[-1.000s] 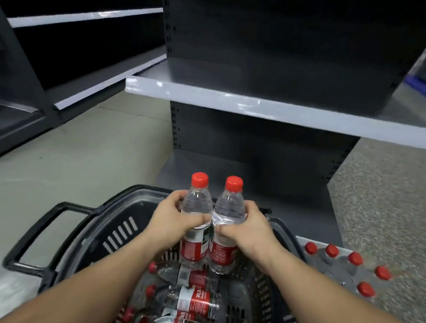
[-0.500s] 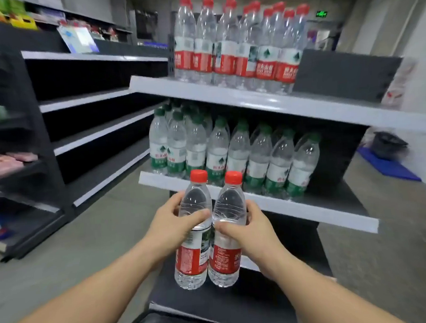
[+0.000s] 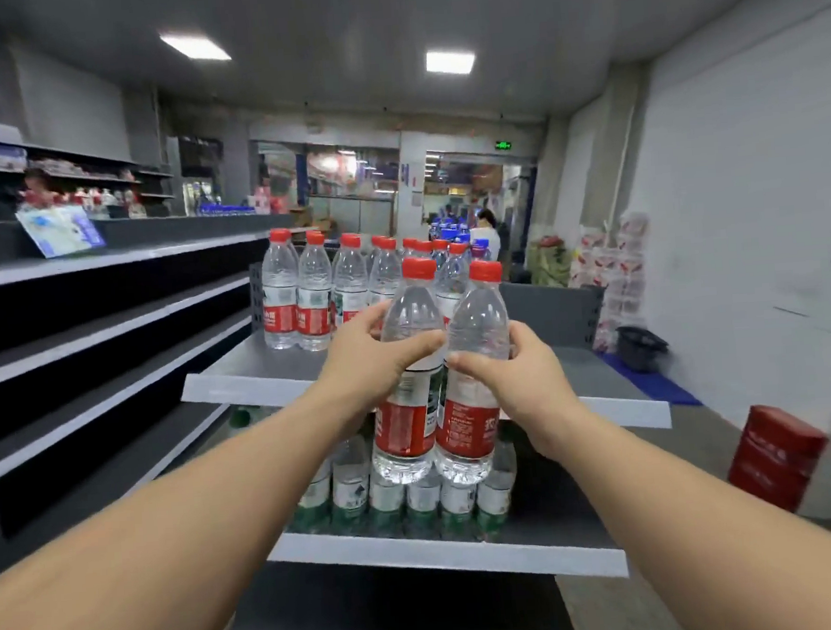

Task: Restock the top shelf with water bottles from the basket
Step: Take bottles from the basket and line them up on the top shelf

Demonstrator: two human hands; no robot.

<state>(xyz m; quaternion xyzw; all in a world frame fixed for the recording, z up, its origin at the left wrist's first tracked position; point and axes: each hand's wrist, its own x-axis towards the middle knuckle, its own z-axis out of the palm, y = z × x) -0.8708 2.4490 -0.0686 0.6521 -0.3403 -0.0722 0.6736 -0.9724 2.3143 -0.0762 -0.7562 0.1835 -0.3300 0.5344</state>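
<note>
My left hand (image 3: 372,357) grips a clear water bottle with a red cap and red label, the left bottle (image 3: 408,413). My right hand (image 3: 516,376) grips a matching right bottle (image 3: 474,409) pressed against it. Both bottles stand upright in the air, just in front of the top shelf (image 3: 246,380), their bases below its front edge. Several red-capped bottles (image 3: 314,297) stand in rows on the left and middle of that shelf. The basket is out of view.
The shelf below (image 3: 445,554) carries several green-labelled bottles (image 3: 397,498). Dark shelving (image 3: 108,311) runs along the left. A red box (image 3: 777,456) and a dark bin (image 3: 639,348) sit on the floor to the right. A person stands far back.
Both hands have lifted the two bottles from over the basket to the height of the top shelf. My view has tilted up from the floor to the shop.
</note>
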